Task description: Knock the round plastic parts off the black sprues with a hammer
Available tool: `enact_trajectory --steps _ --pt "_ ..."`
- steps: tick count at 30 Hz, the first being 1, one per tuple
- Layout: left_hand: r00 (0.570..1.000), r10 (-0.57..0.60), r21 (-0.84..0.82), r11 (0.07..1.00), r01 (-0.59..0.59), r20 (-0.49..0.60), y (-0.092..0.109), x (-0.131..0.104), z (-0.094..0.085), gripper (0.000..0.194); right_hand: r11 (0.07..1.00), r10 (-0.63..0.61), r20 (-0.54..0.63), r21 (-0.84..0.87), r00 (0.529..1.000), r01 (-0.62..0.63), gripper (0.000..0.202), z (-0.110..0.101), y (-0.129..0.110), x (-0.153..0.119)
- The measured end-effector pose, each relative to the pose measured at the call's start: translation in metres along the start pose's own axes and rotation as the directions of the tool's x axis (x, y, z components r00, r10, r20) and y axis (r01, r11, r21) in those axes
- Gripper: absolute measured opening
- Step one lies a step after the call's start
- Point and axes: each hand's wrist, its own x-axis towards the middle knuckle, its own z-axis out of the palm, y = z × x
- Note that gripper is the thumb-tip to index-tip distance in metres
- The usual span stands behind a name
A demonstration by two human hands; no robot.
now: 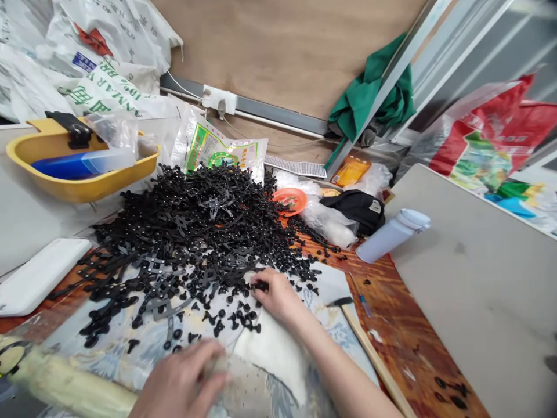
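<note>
In the head view, the right hand (pixel 278 295) is in the middle of the frame, at the near edge of a heap of black parts (pixel 204 223) that fills the centre and upper left of the table. Taking one piece at a time from this thin front edge looks the sound way to work, since the linked strips higher up seem likely to snag and drag their neighbours. A light fingertip pinch should suit such small pieces, and the loose black pieces (pixel 243 318) just below the heap are the easiest to lift singly. It would also help to keep the forearm from sweeping over them.

The right hand is nearly closed, thumb and fingertips drawn together around what looks like a small dark piece (pixel 261 285); its exact shape is hidden by the fingers. Below its wrist lies a pale cloth (pixel 276 354). The left hand (pixel 185 377), at the bottom of the frame left of centre, is blurred and about half open, the thumb apart from the fingers. Nothing shows in its grasp, though the blur leaves that unsure. Right of the right forearm, a hammer (pixel 375 357) lies slantwise toward the bottom edge.
</note>
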Motion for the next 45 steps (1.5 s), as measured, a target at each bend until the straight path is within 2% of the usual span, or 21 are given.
enact_trajectory --steps 1,2,4,6,8,10,13,15,17,20,23,27,29,31,34,37,40,45 --pt "0.999 0.052 0.086 0.995 -0.051 -0.011 0.005 0.009 0.006 0.020 1.000 -0.004 -0.016 0.023 1.000 0.004 0.015 -0.005 0.005 -0.001" --pt "0.989 0.144 0.271 0.954 -0.129 -0.037 0.010 0.018 0.012 0.027 0.999 -0.004 -0.031 0.045 0.999 0.006 0.015 -0.010 0.009 -0.005" --pt "0.968 0.252 0.524 0.824 -0.215 0.000 0.015 0.034 0.023 0.041 0.996 -0.012 -0.043 0.083 0.999 0.015 0.016 -0.018 0.013 -0.019" --pt "0.940 0.335 0.623 0.721 -0.303 0.070 0.017 0.046 0.031 0.046 0.993 -0.028 -0.025 0.115 0.999 0.031 0.020 -0.022 0.012 -0.041" --pt "0.908 0.406 0.608 0.696 -0.381 0.104 0.018 0.056 0.037 0.042 0.989 -0.044 0.003 0.142 0.999 0.043 0.024 -0.021 0.009 -0.062" --pt "0.890 0.445 0.566 0.710 -0.418 0.100 0.020 0.064 0.039 0.032 0.986 -0.059 0.024 0.156 0.998 0.054 0.030 -0.018 0.006 -0.079" --pt "0.888 0.451 0.523 0.738 -0.426 0.087 0.025 0.073 0.042 0.022 0.987 -0.056 0.030 0.153 0.998 0.051 0.046 -0.018 0.008 -0.095" --pt "0.894 0.444 0.499 0.764 -0.410 0.055 0.031 0.077 0.044 0.017 0.987 -0.006 -0.005 0.161 1.000 0.007 0.052 -0.022 0.016 -0.103" --pt "0.900 0.436 0.470 0.795 -0.384 0.000 0.037 0.077 0.049 0.012 0.978 0.080 -0.046 0.197 0.996 -0.070 0.050 -0.025 0.026 -0.111" --pt "0.910 0.409 0.343 0.866 -0.364 -0.068 0.048 0.076 0.062 0.011 0.952 0.188 -0.058 0.257 0.980 -0.167 0.034 -0.026 0.034 -0.119" --pt "0.914 0.402 0.218 0.898 -0.383 -0.053 0.054 0.077 0.073 0.012 0.950 0.175 -0.062 0.274 0.983 -0.152 0.022 -0.021 0.030 -0.119" --pt "0.878 0.478 0.279 0.840 -0.465 0.024 0.051 0.080 0.074 0.015 0.978 0.092 -0.089 0.195 0.992 -0.073 0.018 -0.012 0.020 -0.115" --pt "0.857 0.513 0.325 0.803 -0.500 0.052 0.046 0.080 0.068 0.019 0.981 0.105 -0.100 0.175 0.990 -0.086 0.020 -0.009 0.019 -0.115" --pt "0.833 0.547 0.386 0.753 -0.533 0.084 0.040 0.077 0.062 0.020 0.967 0.146 -0.107 0.227 0.984 -0.119 0.018 -0.007 0.020 -0.115" --pt "0.771 0.626 0.465 0.652 -0.599 0.116 0.035 0.072 0.059 0.021 0.943 0.155 -0.141 0.318 0.978 -0.103 0.015 -0.003 0.024 -0.115" --pt "0.716 0.674 0.476 0.577 -0.664 0.183 0.035 0.066 0.061 0.021 0.962 0.142 -0.181 0.259 0.973 -0.093 0.021 -0.001 0.027 -0.116" --pt "0.706 0.664 0.470 0.556 -0.686 0.245 0.037 0.062 0.066 0.016 0.965 0.143 -0.173 0.242 0.975 -0.099 0.026 -0.003 0.027 -0.118" --pt "0.722 0.657 0.503 0.560 -0.659 0.215 0.037 0.059 0.070 0.009 0.981 0.066 -0.235 0.193 0.970 -0.020 0.015 -0.005 0.012 -0.107"
